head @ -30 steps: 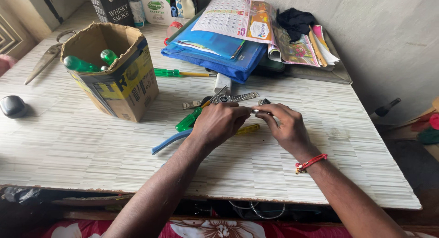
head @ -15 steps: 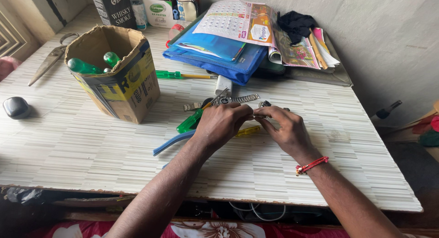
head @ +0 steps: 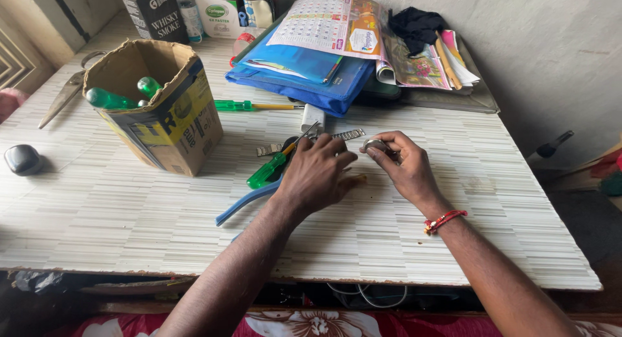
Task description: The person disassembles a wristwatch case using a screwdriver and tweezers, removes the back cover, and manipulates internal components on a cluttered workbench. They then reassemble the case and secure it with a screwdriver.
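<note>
Right hand (head: pixel 405 168) has its grip pinched round a small round metal watch case (head: pixel 376 144) just above the bench (head: pixel 97 220); left hand (head: pixel 317 175) rests curled by it, can't tell what it grips. Looks mid-job: the metal watch strap (head: pixel 348 135) and green screwdriver (head: pixel 267 172) lie loose just beyond, nothing joined up yet.

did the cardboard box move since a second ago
No. The cardboard box sits in the same spot beside the green-handled screwdriver and blue folder.

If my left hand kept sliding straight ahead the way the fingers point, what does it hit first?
Probably the metal watch band, lying just past the left hand and its fingertips; the white adapter and blue folder sit farther back. Depth is hard to judge.
</note>
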